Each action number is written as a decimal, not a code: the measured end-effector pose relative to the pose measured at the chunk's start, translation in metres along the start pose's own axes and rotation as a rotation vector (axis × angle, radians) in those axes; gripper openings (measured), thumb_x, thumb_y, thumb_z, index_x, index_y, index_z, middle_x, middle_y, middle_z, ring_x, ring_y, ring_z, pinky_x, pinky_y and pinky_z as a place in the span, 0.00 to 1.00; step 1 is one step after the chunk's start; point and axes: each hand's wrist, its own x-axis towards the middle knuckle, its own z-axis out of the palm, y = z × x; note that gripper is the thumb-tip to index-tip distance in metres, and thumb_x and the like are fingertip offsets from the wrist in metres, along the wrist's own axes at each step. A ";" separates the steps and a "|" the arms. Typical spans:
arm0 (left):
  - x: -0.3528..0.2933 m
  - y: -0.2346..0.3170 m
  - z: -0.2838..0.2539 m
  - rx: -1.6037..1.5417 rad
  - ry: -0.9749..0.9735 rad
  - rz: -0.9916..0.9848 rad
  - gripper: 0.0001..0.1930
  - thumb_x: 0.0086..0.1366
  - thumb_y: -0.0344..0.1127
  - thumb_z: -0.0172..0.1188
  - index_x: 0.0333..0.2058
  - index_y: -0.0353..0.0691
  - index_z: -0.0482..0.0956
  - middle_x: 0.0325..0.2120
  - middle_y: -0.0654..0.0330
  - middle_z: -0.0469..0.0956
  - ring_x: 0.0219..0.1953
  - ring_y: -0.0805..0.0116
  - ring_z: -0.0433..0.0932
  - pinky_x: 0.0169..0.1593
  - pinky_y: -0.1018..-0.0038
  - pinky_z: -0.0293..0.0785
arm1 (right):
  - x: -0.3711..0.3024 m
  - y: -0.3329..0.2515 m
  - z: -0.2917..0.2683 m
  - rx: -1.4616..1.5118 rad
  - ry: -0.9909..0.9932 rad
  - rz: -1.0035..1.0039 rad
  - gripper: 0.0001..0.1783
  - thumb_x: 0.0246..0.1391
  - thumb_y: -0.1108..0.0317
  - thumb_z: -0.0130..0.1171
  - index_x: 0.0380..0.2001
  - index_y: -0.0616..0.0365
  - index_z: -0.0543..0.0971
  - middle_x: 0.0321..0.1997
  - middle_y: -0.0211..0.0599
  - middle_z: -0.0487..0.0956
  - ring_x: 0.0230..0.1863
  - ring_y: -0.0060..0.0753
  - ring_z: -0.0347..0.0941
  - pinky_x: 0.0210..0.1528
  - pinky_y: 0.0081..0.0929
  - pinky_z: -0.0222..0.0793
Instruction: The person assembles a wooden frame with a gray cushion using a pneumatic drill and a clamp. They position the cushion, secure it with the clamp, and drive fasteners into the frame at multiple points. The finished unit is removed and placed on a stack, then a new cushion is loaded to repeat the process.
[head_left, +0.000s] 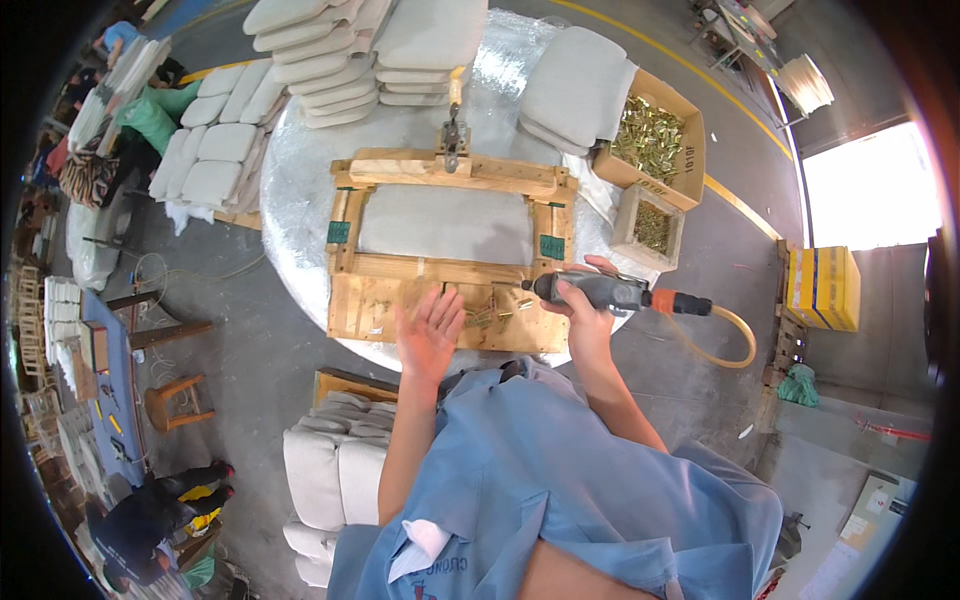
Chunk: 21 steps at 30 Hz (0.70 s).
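Note:
My right hand [586, 315] is closed around a dark air-powered screwdriver [618, 293] with a yellowish hose. The tool's tip points left, above the near right part of a wooden frame jig [455, 265]. My left hand [432, 335] is open and empty, palm up with fingers spread, over the jig's near board [380, 300]. Several small brass-coloured fasteners [497, 310] lie loose on that board, between my hands. Inside the jig lies a light grey padded panel [445, 222]. On the jig's far rail stands a toggle clamp [453, 135] with a yellow handle.
The jig rests on a round, plastic-wrapped table [300, 200]. Stacked grey cushions [430, 40] stand at its far side. A cardboard box of fasteners [650, 140] and a smaller box [645, 225] sit at right. More cushions [335, 465] are piled near my left. A co-worker [140, 530] is at lower left.

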 end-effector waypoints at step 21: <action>-0.019 -0.009 0.018 0.265 -0.069 -0.010 0.42 0.82 0.68 0.38 0.74 0.33 0.64 0.70 0.44 0.71 0.72 0.50 0.70 0.73 0.56 0.67 | -0.077 -0.012 -0.003 0.255 -0.092 0.030 0.35 0.62 0.80 0.62 0.69 0.50 0.62 0.56 0.41 0.77 0.59 0.53 0.84 0.39 0.40 0.94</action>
